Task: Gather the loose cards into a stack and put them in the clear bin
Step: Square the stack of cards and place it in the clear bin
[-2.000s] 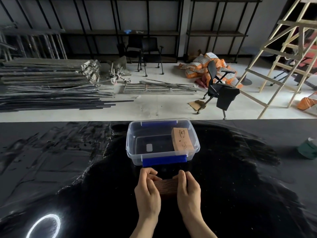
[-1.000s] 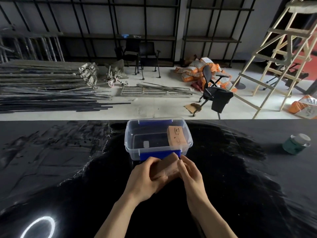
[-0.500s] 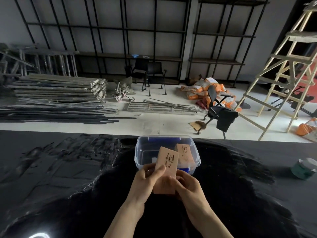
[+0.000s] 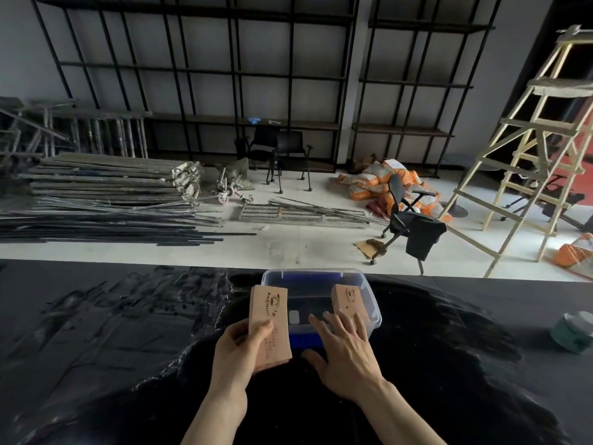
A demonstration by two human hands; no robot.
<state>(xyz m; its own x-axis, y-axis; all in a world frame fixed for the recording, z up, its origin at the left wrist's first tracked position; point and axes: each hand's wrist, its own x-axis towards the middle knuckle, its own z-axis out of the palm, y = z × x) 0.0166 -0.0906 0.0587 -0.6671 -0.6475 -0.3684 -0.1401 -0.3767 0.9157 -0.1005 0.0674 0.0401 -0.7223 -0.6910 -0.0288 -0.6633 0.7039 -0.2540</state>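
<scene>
My left hand grips a brown stack of cards printed with a coffee-cup logo, held upright in front of the left end of the clear bin. The bin has blue handles and sits on the black table. A second brown card stack lies inside it on the right. My right hand is off the stack, fingers spread, resting over the bin's near right edge and holding nothing.
The black table spreads around the bin. A green-and-white round container stands at the table's right edge. Beyond the table's far edge lie metal bars, an office chair, a wooden ladder and shelving.
The stack went from lying between both hands on the table to upright in my left hand alone. My right hand let go and moved right, toward the bin.
</scene>
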